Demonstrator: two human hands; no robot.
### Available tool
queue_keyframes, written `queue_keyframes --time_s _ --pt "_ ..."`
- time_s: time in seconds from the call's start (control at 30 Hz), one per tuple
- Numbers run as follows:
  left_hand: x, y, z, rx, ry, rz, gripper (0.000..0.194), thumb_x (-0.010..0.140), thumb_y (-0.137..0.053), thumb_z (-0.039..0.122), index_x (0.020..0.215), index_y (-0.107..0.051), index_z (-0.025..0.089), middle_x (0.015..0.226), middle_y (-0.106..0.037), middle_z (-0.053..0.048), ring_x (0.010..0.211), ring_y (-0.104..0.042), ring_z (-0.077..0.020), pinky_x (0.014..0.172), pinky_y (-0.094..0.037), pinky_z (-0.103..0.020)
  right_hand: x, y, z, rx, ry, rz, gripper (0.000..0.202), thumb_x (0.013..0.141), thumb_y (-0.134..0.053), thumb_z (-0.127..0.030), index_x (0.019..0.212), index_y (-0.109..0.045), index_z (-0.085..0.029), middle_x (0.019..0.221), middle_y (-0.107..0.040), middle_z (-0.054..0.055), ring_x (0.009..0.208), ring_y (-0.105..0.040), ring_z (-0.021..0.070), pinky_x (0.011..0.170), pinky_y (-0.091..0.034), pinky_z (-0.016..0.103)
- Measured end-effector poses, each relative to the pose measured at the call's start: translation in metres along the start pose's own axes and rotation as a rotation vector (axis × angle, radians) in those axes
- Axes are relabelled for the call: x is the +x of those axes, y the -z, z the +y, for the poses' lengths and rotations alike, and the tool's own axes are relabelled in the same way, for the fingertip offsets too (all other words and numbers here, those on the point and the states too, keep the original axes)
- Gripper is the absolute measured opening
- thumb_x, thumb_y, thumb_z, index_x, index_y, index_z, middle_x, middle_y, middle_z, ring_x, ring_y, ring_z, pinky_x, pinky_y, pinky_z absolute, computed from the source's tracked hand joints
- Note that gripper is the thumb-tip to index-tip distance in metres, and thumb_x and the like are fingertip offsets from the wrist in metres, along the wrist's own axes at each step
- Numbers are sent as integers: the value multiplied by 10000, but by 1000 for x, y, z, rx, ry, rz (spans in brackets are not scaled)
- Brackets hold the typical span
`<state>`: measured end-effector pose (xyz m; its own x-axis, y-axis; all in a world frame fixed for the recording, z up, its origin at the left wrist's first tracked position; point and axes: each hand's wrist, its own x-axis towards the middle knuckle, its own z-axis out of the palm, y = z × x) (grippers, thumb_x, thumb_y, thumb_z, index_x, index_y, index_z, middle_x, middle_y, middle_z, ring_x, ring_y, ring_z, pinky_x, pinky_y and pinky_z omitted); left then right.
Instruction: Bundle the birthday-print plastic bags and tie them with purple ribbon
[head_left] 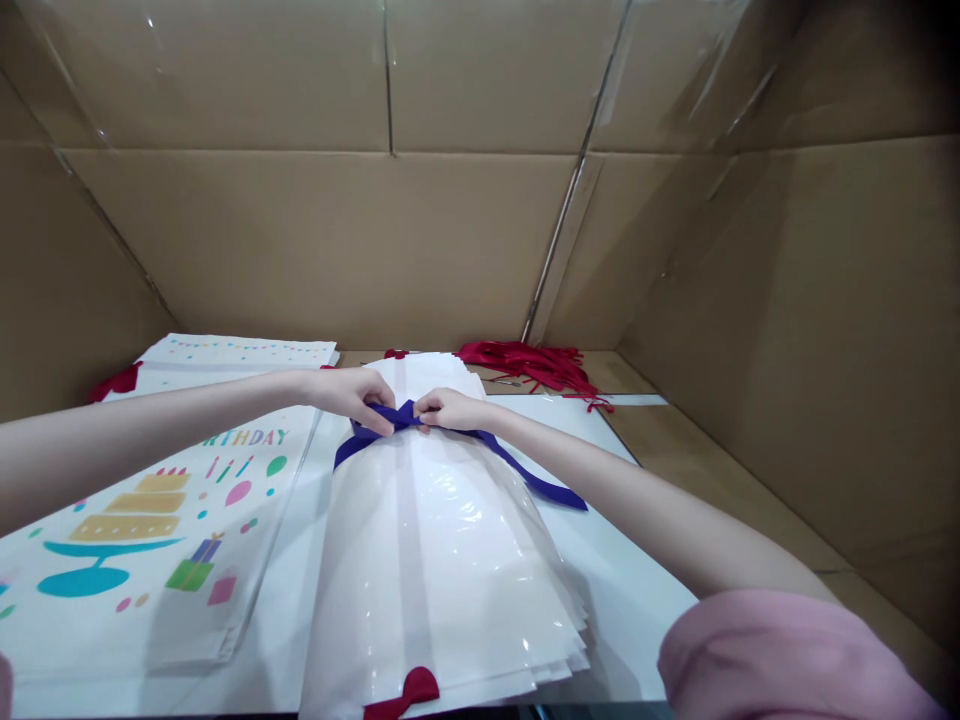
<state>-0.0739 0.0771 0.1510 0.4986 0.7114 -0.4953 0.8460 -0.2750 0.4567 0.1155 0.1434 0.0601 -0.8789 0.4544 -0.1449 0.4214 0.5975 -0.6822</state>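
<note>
A thick bundle of white, glossy plastic-covered sheets [450, 540] lies curved in front of me, with a blue ribbon [525, 474] passing over its upper part. My left hand [356, 395] pinches the ribbon near a knot or loop at the middle of the bundle. From the other side, my right hand [448, 410] grips the same ribbon between thumb and fingers, close to the left. One ribbon tail hangs off to the right. A red ribbon piece [420, 685] sticks out at the bundle's near end. The fingertips partly hide the knot.
To the left lies a stack of printed birthday bags or sheets [142, 560] with a cake design. A heap of red ribbons [525, 365] rests at the back right. Cardboard walls [337, 240] enclose the white table [622, 570] at the back and sides.
</note>
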Motion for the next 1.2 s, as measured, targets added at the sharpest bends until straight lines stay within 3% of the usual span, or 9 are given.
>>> queue_keyframes --time_s 0.1,0.3,0.43,0.67,0.9,1.03,1.2 --pt "-6 -2 -13 -155 43 25 494 744 -498 588 887 -598 126 706 -472 -9 578 -329 -5 505 -225 -116 0 1 0 -7 10 -14 228 755 -387 -186 788 -567 -50 742 -511 -4 637 -374 -10 633 -257 95" --pt "-12 -2 -18 -33 78 -53 465 781 -455 573 791 -590 128 624 -456 0 528 -321 -7 483 -249 -124 -1 4 -1 -28 15 -37 228 772 -377 -185 791 -559 -51 725 -486 -9 621 -340 -15 623 -250 101" --pt "-22 1 -20 -88 36 -67 445 819 -411 548 829 -575 135 537 -421 4 529 -372 -21 532 -302 -115 -2 5 -1 -34 18 -49 218 769 -383 -183 777 -558 -55 720 -479 -10 612 -343 -15 613 -254 105" --pt "-39 -8 -41 -168 57 39 542 813 -349 639 794 -546 134 569 -222 18 496 -201 -5 469 -170 -140 -3 5 -2 -25 20 -41 232 781 -386 -189 792 -568 -46 751 -496 3 626 -331 -16 628 -260 103" --pt "-38 -22 -66 -262 57 -43 540 831 -314 635 777 -493 128 559 -196 23 493 -182 -3 479 -176 -129 -27 20 13 13 -46 30 286 843 -389 -315 938 -520 -80 876 -510 32 698 -411 -1 616 -290 86" --pt "-29 -21 -83 -365 45 -125 510 842 -329 608 792 -498 130 529 -173 30 472 -158 -3 477 -142 -143 -48 29 31 48 -95 -29 438 866 -346 -490 780 -422 -67 715 -456 20 567 -371 -12 537 -280 101" --pt "-23 -24 -93 -444 17 -119 477 836 -376 586 743 -449 124 545 -192 28 477 -164 -1 482 -126 -147 -56 24 46 43 -68 -4 503 847 -372 -543 700 -392 -62 655 -403 9 562 -308 -23 531 -247 96"
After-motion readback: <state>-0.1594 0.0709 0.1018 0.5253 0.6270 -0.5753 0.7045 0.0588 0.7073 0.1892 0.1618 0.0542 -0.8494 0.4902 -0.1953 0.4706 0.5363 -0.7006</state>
